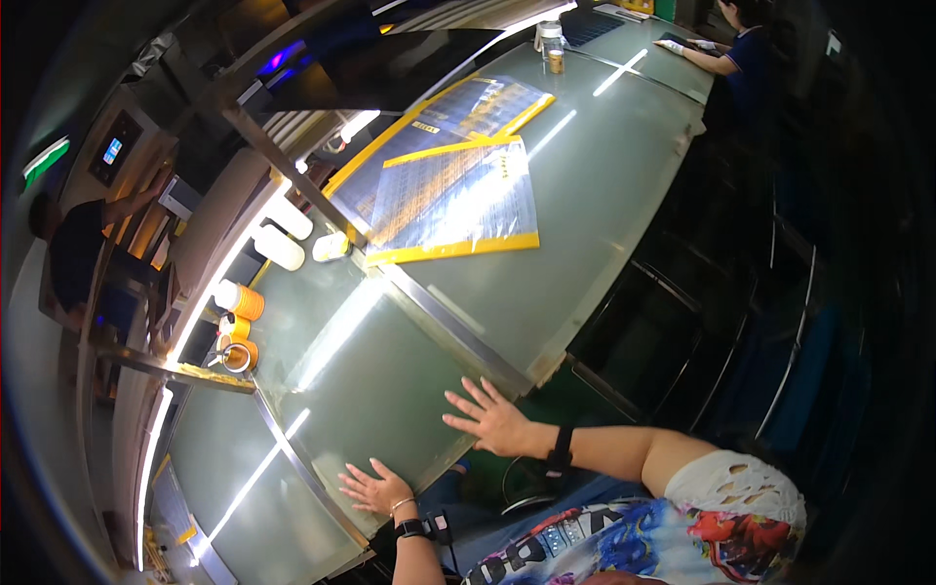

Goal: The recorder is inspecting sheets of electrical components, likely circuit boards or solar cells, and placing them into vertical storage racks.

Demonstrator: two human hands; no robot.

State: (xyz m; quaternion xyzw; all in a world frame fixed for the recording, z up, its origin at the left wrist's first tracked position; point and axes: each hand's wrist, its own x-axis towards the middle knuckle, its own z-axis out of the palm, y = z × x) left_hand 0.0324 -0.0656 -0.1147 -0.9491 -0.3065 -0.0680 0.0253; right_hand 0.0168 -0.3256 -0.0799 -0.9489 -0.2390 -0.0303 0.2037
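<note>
Over the near edge of the glass-topped table (390, 409), my left hand (378, 489) is spread flat, palm down, with nothing in it. To its right, my right hand (490, 419) reaches over the same edge, fingers fanned apart and likewise holding nothing. Whether either palm rests on the glass or hovers just above it, I cannot tell. Dark bands circle both wrists. Beyond a metal strip lie two overlapping film sheets; the upper clear sheet (468, 200) has yellow-taped edges and fine printed lines.
Orange tape rolls (242, 300) and white bottles (279, 248) stand along the table's left side. Metal posts (292, 175) rise there. Jars (552, 44) sit at the far end, near a person (746, 58) handling something flat. Another person (83, 253) stands at the left.
</note>
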